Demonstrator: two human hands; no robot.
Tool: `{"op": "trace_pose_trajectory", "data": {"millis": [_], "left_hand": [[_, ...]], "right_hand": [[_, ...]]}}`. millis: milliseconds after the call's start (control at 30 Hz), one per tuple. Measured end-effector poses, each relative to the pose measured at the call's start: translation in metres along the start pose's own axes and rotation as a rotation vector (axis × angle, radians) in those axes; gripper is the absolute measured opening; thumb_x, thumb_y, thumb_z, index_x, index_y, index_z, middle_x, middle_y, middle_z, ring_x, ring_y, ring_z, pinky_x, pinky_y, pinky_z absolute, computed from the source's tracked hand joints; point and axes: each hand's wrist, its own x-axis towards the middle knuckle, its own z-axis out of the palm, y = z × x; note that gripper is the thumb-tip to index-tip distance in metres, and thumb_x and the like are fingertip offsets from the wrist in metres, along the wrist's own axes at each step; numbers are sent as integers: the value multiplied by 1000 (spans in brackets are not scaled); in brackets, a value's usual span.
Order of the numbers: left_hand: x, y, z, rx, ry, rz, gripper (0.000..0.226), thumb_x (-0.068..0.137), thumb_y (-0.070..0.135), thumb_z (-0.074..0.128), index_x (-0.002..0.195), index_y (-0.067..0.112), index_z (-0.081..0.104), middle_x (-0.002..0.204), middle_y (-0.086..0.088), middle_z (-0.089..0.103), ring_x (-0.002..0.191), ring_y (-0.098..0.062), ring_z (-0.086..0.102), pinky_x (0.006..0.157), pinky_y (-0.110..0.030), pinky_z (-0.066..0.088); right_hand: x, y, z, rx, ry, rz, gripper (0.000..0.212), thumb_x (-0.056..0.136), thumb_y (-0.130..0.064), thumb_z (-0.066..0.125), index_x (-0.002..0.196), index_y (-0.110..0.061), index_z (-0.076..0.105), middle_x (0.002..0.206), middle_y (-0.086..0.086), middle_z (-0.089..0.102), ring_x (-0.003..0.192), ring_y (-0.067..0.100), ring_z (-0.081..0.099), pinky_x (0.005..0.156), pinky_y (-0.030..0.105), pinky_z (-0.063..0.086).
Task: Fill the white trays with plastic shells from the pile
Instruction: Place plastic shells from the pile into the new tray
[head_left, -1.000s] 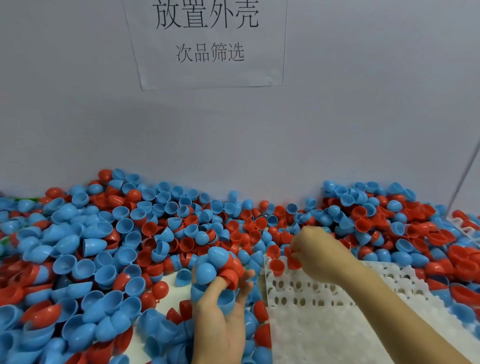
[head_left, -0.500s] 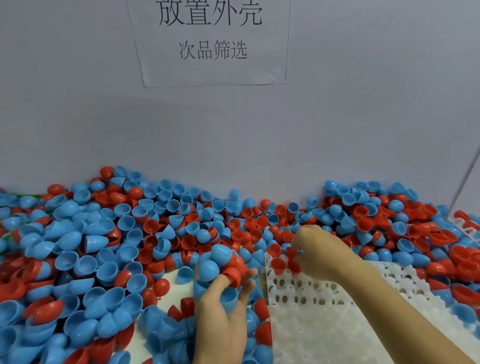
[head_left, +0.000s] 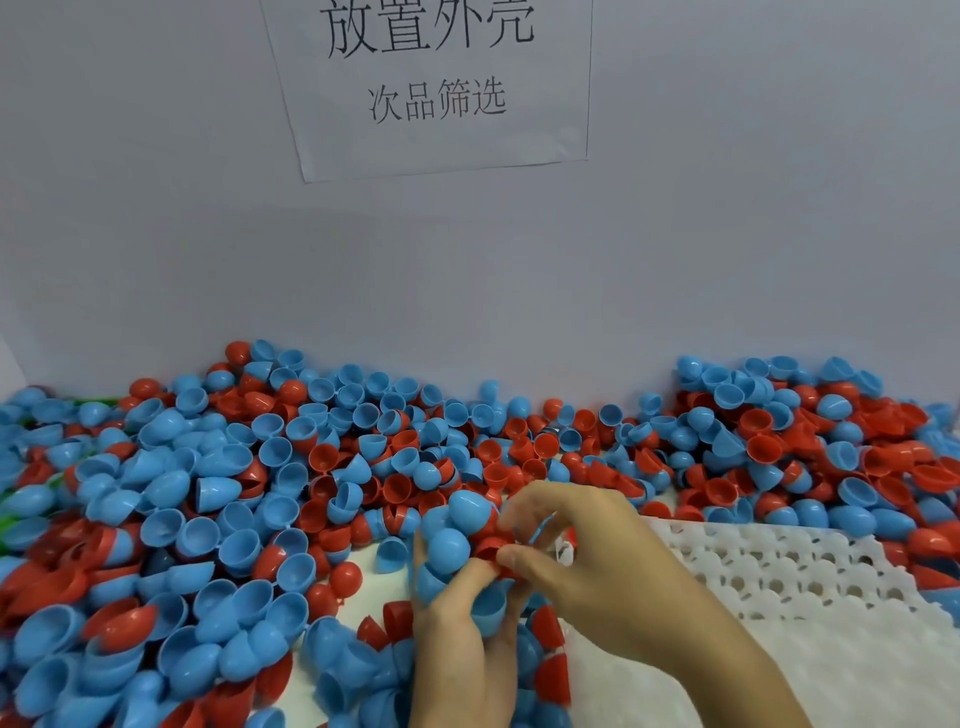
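Note:
A big pile of blue and red plastic shells (head_left: 218, 499) covers the table from the left edge to the far right. A white tray (head_left: 769, 582) with round holes lies at the lower right. My left hand (head_left: 457, 639) grips a handful of shells (head_left: 457, 540), blue ones on top and red ones beside them. My right hand (head_left: 587, 561) has reached over from the tray and pinches a red shell (head_left: 501, 551) in that handful with thumb and fingertips.
A grey wall stands right behind the pile, with a paper sign (head_left: 431, 78) taped to it. More shells (head_left: 810, 441) are heaped behind and to the right of the tray. A bit of white table surface (head_left: 363, 571) shows left of my hands.
My right hand has moved left from the tray's far corner to the handful in my left hand. The camera view has tilted slightly; my left hand stays in place.

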Motion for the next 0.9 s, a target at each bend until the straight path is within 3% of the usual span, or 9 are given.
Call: {"op": "trace_pose_trajectory", "data": {"millis": [167, 267, 333, 467, 533, 600, 700, 800, 900], "left_hand": [[-1, 3, 3, 7, -63, 8, 78, 55, -5, 72, 130, 15, 63, 113, -22, 72, 85, -24, 75, 59, -34, 59], [-4, 5, 7, -1, -132, 11, 57, 62, 1, 76, 115, 23, 71, 110, -19, 73, 91, -29, 76, 60, -36, 59], [-3, 4, 8, 13, -123, 3, 59, 62, 9, 85, 116, 24, 69, 111, -16, 74, 94, -29, 75, 60, -35, 59], [1, 5, 7, 32, -42, 28, 59, 59, 33, 77, 117, 32, 68, 111, -9, 76, 94, -23, 76, 62, -32, 58], [0, 5, 5, 59, -24, 33, 62, 56, 34, 79, 117, 36, 68, 110, -4, 76, 93, -16, 75, 65, -30, 55], [0, 5, 4, 73, -39, 28, 59, 56, 34, 80, 114, 36, 69, 109, -3, 77, 88, -13, 76, 59, -26, 56], [-2, 4, 4, 91, -74, 13, 56, 63, 29, 78, 118, 36, 67, 110, -5, 76, 92, -16, 76, 56, -25, 57], [-3, 4, 5, 136, -110, 19, 47, 63, 30, 77, 108, 40, 71, 109, -6, 77, 94, -21, 76, 60, -28, 59], [-3, 5, 4, 156, -147, 24, 37, 63, 28, 80, 99, 37, 76, 108, -10, 76, 92, -22, 76, 61, -28, 59]], "right_hand": [[1, 6, -1, -51, 48, 8, 7, 89, -27, 69, 90, -34, 69, 86, -23, 66, 88, -7, 59, 73, 9, 47], [2, 9, -1, -131, 50, 51, 3, 88, -31, 69, 86, -33, 70, 87, -21, 65, 83, -1, 61, 74, 22, 54], [2, 9, 1, -165, 35, 56, 3, 86, -30, 69, 85, -32, 72, 87, -20, 65, 83, 1, 61, 75, 25, 55], [2, 9, 1, -130, -17, -8, 11, 90, -25, 67, 88, -28, 77, 84, -19, 68, 88, -6, 60, 72, 16, 52], [2, 9, -3, -89, 8, -7, 12, 94, -28, 65, 94, -31, 76, 88, -22, 70, 88, -10, 60, 69, 9, 50], [2, 10, -5, -10, 77, -1, 8, 92, -34, 67, 98, -37, 72, 90, -24, 68, 88, -12, 61, 68, 5, 48], [1, 10, -6, 36, 46, -17, 21, 87, -48, 68, 108, -51, 65, 99, -26, 63, 93, -12, 59, 69, 8, 49], [2, 8, -8, 50, 11, -19, 20, 84, -49, 70, 97, -63, 64, 101, -27, 62, 91, -10, 59, 68, 11, 50], [2, 10, -8, 131, 23, 18, 18, 79, -46, 75, 95, -54, 69, 98, -22, 63, 86, -5, 64, 67, 14, 55]]}}
